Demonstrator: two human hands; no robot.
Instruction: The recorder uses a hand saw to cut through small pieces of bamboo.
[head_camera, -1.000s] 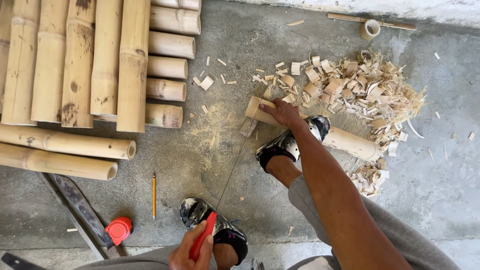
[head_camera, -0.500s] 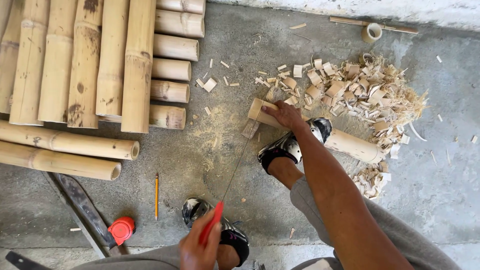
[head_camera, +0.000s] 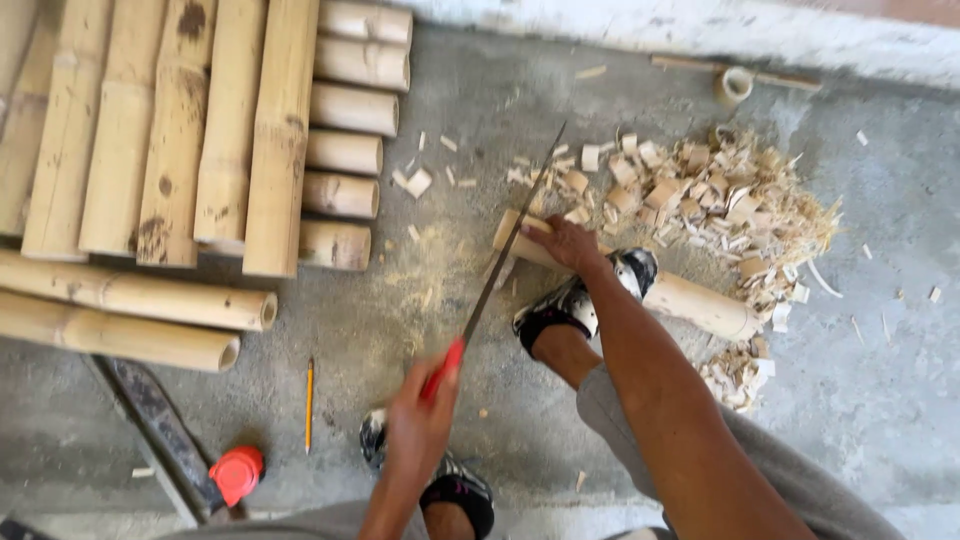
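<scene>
My left hand (head_camera: 420, 420) grips the red handle of a thin hand saw (head_camera: 500, 270). Its blade runs up and right across the left end of a short bamboo pole (head_camera: 700, 305) lying on the concrete floor. My right hand (head_camera: 565, 243) presses down on that end, just right of the blade. A black shoe (head_camera: 560, 310) rests against the middle of the pole. My other shoe (head_camera: 460, 490) stands under my left hand.
Long bamboo poles (head_camera: 200, 130) and short cut sections (head_camera: 350, 150) lie at the left. Bamboo chips (head_camera: 720, 200) are heaped behind the pole. A pencil (head_camera: 309, 405), a dark flat blade (head_camera: 160, 430), a red cap (head_camera: 237, 472) and a small bamboo ring (head_camera: 733, 85) lie nearby.
My left hand has pushed the saw forward, so the blade now reaches well past the bamboo's end. My right hand and foot have stayed on the pole.
</scene>
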